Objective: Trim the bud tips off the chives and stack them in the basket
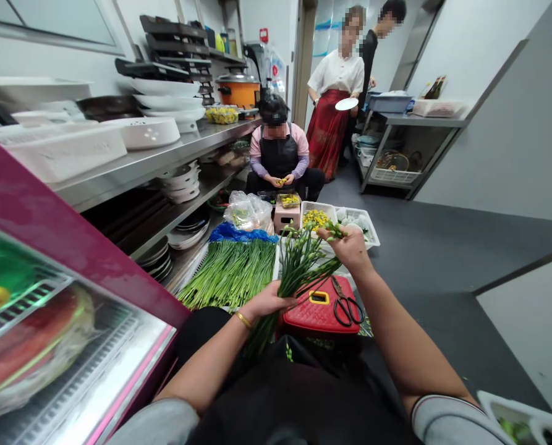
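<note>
My left hand [270, 299] is wrapped round a bunch of long green stems with buds [298, 256], held upright over my lap. At the top right of the bunch, my right hand [348, 244] is closed on several bud tips [334, 230]. Below my right hand stands a red box [310, 315] with a yellow-framed slot, and black-handled scissors [346, 307] lie on its lid. Left of the bunch, many more green stems [238, 269] lie side by side in a white tray.
A seated person [278, 145] handles yellow flowers behind a pink stool [287, 216]. White baskets [371, 225] stand on the floor ahead. Two people stand farther back. Steel shelves [164, 154] with dishes run along the left, above a glass-fronted cabinet [164, 296] with a purple frame.
</note>
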Tool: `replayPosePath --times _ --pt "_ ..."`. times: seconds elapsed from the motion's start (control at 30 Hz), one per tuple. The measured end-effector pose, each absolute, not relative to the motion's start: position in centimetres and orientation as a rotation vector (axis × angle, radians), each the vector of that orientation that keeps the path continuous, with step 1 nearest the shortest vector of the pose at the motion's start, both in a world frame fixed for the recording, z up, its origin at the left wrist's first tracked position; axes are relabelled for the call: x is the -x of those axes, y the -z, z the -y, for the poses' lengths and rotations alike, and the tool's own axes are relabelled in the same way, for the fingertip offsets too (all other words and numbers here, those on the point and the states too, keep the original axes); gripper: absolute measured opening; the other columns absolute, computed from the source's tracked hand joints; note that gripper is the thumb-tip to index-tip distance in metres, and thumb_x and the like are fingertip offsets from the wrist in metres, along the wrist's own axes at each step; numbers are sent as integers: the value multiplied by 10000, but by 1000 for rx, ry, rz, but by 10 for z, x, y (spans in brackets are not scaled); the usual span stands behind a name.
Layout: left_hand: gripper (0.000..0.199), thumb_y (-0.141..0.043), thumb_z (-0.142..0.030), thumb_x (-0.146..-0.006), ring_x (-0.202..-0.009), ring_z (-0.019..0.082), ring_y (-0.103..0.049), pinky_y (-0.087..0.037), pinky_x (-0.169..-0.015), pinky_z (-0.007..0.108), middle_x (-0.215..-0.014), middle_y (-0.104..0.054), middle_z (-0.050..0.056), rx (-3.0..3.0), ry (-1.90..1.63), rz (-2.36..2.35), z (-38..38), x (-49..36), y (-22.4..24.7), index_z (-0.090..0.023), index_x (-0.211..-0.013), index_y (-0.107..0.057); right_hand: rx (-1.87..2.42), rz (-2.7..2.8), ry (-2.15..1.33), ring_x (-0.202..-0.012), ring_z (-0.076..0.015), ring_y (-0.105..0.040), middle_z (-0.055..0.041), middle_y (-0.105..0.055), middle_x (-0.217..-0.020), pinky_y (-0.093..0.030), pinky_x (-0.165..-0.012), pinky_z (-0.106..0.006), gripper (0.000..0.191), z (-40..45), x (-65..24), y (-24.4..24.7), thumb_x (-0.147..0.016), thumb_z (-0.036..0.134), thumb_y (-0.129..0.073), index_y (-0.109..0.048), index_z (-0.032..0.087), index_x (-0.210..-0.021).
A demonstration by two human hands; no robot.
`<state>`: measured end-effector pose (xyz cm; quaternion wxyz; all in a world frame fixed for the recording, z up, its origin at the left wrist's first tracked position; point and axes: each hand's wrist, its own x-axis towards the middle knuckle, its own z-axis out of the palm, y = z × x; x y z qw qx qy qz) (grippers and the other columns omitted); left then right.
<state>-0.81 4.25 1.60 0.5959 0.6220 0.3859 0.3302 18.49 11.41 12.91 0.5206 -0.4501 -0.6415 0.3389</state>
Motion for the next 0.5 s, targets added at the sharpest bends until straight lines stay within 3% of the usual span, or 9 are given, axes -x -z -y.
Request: replayPosePath --times 0.13,0.27,0.37,0.5 --pt "443 -712 -515 -651 -454 66 -385 -302 -472 215 -492 -449 -53 -1404 -783 -862 -43 6 -17 -136 -640 -484 1006 1515 -588 -613 -118 -492 -4 -548 -593 -396 -612 -254 331 -104 -180 -120 -730 466 -646 -604 168 -593" --pt "451 -727 -520 -631 -444 69 -404 -318 -468 215 -483 -469 -46 -1390 -769 -849 -42 6 -22 -130 -658 -503 974 1291 -626 -475 -82 -382 32 -437 -489 -333 -483 -237 330 -99 -179 -125 -731 471 -658 -605 172 -601" --pt "436 -737 -499 -621 -445 71 -412 -325 -469 215 -478 -473 -47 -1420 -716 -843 -42 9 -24 -130 -652 -507 849 1043 -638 -380 -51 -298 61 -381 -457 -207 -369 -224 332 -107 -196 -157 -699 475 -691 -580 171 -625" --pt "426 -752 -476 -602 -458 77 -432 -328 -469 215 -503 -491 -47 -1441 -678 -828 -43 14 -19 -127 -674 -518 731 943 -470 -352 -24 -328 74 -374 -454 -204 -360 -202 380 -123 -256 -225 -779 499 -601 -472 187 -602"
